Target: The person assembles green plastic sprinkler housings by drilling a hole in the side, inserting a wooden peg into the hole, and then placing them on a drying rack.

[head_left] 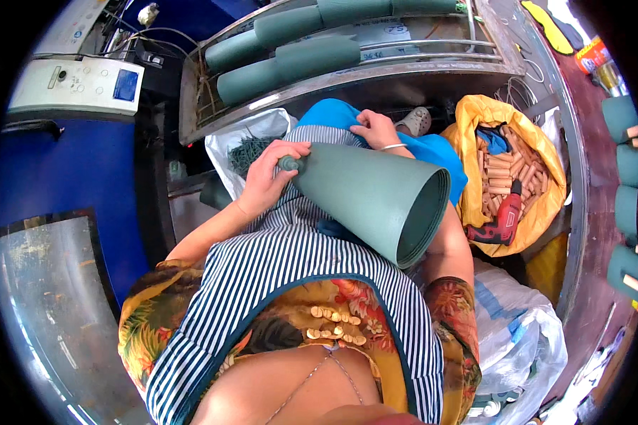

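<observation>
A stack of nested dark green cones (365, 188) lies across my lap, wide open end toward the lower right. My left hand (273, 171) is closed round its narrow end, where a small green knobbed tip (288, 163) pokes out between the fingers. Beyond the cones, my right hand (376, 129) rests on my blue-clad leg (432, 152). Its fingers are loosely bent with the thumb apart, and nothing shows in them. The right forearm passes under the wide end of the cones.
A metal-framed trough (347, 71) with long stacks of green cones (283, 67) lies ahead. At right, a yellow sack (546, 191) holds brown cylindrical pieces (503, 170) and a red power drill (505, 219). A white bag (223, 152) of thin green pieces stands left.
</observation>
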